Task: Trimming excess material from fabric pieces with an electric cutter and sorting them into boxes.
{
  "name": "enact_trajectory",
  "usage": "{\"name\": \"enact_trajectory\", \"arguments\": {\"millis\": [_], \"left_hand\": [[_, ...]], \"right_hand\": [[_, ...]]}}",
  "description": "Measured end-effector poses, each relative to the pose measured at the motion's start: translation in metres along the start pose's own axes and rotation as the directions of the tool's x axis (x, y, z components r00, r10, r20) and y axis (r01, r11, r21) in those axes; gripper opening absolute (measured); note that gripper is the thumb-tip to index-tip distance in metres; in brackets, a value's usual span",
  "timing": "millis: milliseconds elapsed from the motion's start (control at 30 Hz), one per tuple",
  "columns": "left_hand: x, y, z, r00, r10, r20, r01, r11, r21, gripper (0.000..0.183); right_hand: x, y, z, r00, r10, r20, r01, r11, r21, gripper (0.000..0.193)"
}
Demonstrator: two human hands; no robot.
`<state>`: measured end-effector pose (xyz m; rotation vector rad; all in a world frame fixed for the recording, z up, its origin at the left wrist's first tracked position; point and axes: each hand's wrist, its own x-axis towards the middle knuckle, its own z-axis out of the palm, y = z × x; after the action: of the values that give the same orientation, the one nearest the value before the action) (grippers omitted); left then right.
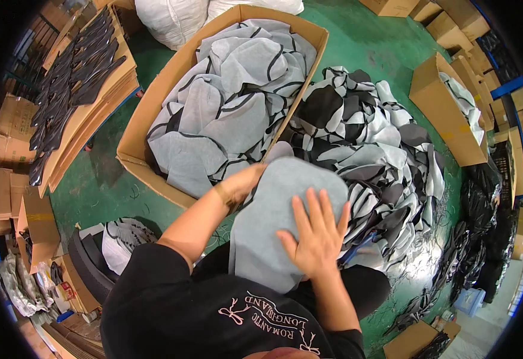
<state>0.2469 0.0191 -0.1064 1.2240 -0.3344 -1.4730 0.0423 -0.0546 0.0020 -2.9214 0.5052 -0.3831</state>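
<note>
While grey fabric (265,230) underlies the spread right hand (316,239), whether the left hand (243,181) grips is unclear.

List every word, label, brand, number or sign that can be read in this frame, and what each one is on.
Black shirt: pale pink lettering between bow drawings, upside down in view; legible, wording not copied here.
Brown cardboard box at far left: faint printed marks, too small to read.
Gray fabric piece in front of the shirt: no text visible.
</note>
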Motion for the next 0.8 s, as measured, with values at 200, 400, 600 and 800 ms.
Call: {"name": "enact_trajectory", "arguments": {"millis": [200,400,600,800], "left_hand": [[0.035,0.017,-0.045,0.820,0.533,-0.210,-0.163,0.569,0.806,0.019],[0.120,0.099,-0.150,0.352,0.889,-0.295,0.452,0.114,0.885,0.036],[0.091,0.159,-0.127,0.328,0.937,-0.116,0.264,0.027,0.964,0.027],[-0.052,0.163,0.005,0.181,0.931,0.317,-0.293,-0.256,0.921,0.027]], "right_hand": [[-0.025,0.004,0.006,1.000,-0.007,-0.012,0.008,0.999,0.035,0.050],[-0.023,0.003,0.009,1.000,-0.002,-0.028,0.003,0.999,0.054,0.047],[-0.026,0.008,0.007,0.996,0.043,-0.075,-0.036,0.995,0.093,0.045],[-0.022,0.011,-0.005,0.993,0.024,-0.112,0.017,0.936,0.352,0.038]]}}
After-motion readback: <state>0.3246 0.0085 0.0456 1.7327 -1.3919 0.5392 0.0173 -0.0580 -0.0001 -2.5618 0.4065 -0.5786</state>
